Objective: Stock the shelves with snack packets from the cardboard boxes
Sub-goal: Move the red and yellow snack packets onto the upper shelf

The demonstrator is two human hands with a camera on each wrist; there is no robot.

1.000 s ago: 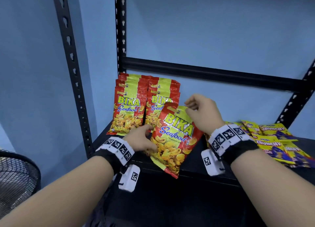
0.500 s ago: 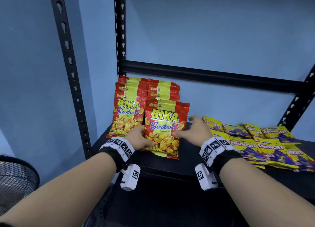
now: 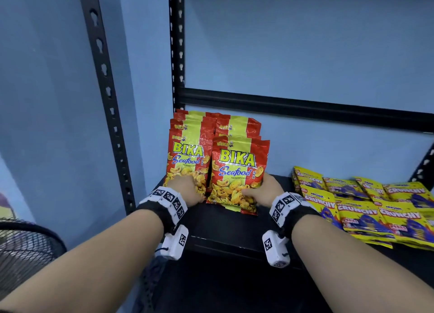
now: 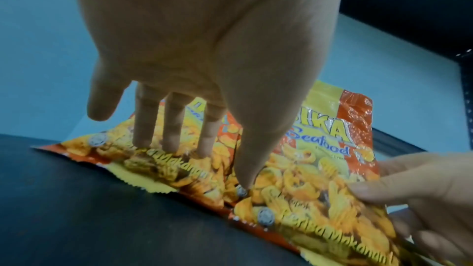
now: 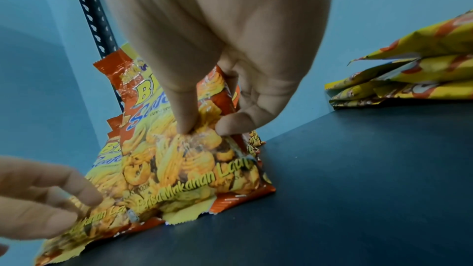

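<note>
Since the earlier frames the front Bika packet (image 3: 238, 171), then tilted and held up between the hands, has been brought upright against the right-hand stack and its base set on the black shelf (image 3: 225, 221); the right hand (image 3: 263, 190) has dropped from the packet's top to its lower right edge. There the thumb and fingers (image 5: 184, 112) pinch the foil, seen in the right wrist view. The left hand (image 3: 185, 190) lies spread, its straight fingers (image 4: 174, 126) pressing the lower face of the left Bika stack (image 3: 187, 157), the thumb touching the front packet's lower left corner. Yellow Crunchy packets (image 3: 366, 207) lie flat in overlapping rows, well apart to the right
</note>
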